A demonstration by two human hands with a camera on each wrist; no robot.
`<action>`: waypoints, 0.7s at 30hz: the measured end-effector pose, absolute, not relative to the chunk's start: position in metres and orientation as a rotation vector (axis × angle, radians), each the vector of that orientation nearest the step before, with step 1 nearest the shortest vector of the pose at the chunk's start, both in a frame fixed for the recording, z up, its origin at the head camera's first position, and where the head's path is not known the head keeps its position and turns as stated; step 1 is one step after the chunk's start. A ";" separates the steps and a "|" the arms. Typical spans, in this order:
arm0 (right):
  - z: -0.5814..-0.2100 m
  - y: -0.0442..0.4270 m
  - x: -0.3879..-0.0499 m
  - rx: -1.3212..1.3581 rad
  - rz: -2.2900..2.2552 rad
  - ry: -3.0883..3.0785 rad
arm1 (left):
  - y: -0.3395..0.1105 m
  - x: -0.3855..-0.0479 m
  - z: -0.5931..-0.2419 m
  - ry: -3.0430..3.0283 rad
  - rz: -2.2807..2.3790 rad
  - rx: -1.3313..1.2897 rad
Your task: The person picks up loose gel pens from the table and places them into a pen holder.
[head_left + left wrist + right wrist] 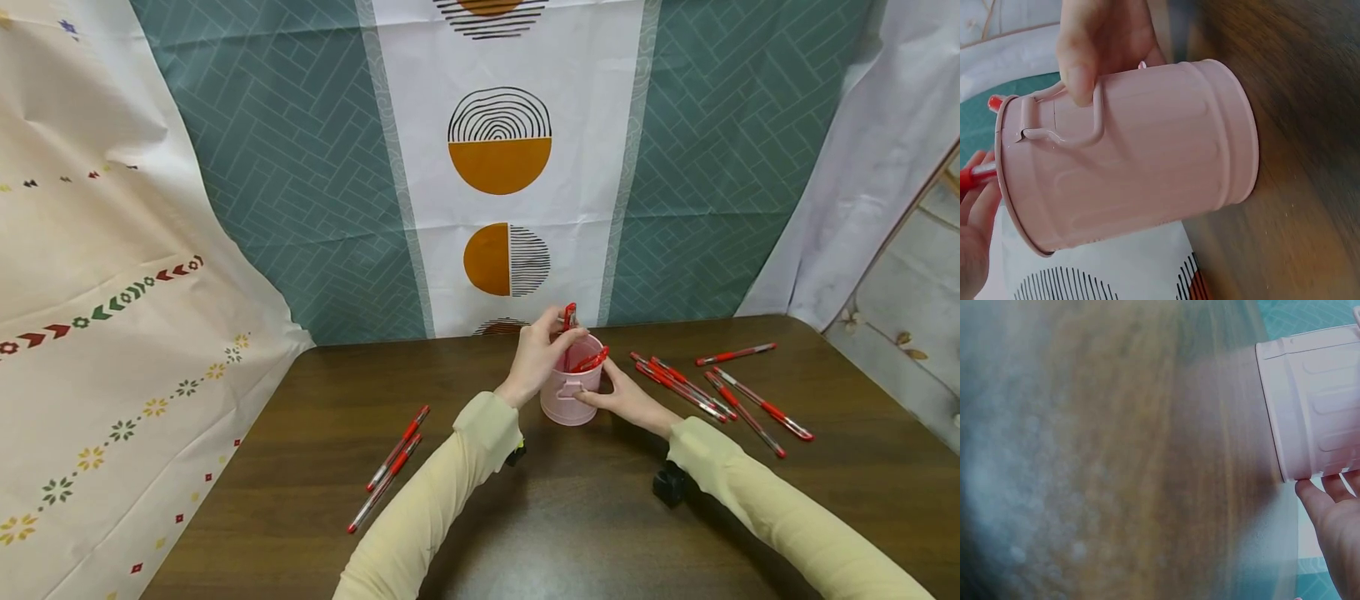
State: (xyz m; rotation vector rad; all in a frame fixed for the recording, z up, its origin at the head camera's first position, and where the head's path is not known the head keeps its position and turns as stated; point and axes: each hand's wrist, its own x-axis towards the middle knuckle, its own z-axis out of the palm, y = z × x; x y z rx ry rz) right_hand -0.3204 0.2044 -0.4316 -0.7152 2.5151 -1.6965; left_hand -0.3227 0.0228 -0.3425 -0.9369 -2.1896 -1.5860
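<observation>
A pink bucket (570, 404) (1147, 150) (1329, 400) stands upright on the table. My left hand (536, 357) (972, 234) is over its rim and pinches a red pen (571, 316) (972, 177), held nearly upright with its lower part inside the bucket. Another red pen (590, 361) leans inside, its end poking out at the right of the rim. With thumb and fingers around the bucket's right side, my right hand (633, 402) (1110, 37) (1338, 528) grips it, the thumb on the small wire handle (1099, 119).
Several red pens (678, 385) lie scattered on the right of the brown table (585, 533). Two more red pens (390, 471) lie at the left, near my left sleeve. A patterned cloth (517, 183) hangs behind the table's back edge.
</observation>
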 end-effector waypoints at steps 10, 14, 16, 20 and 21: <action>-0.432 0.205 -0.321 -0.725 -1.692 2.511 | 0.015 -0.316 -0.347 -2.344 -1.406 -1.079; -0.433 0.206 -0.320 -0.729 -1.689 2.502 | 0.013 -0.317 -0.347 -2.393 -1.322 -1.112; -0.432 0.206 -0.319 -0.717 -1.682 2.510 | 0.012 -0.317 -0.346 -2.415 -1.263 -1.139; -0.412 0.201 -0.306 -0.672 -1.665 2.496 | 0.010 -0.317 -0.344 -2.481 -1.069 -1.195; -0.408 0.199 -0.304 -0.672 -1.668 2.484 | 0.010 -0.317 -0.344 -2.497 -1.028 -1.207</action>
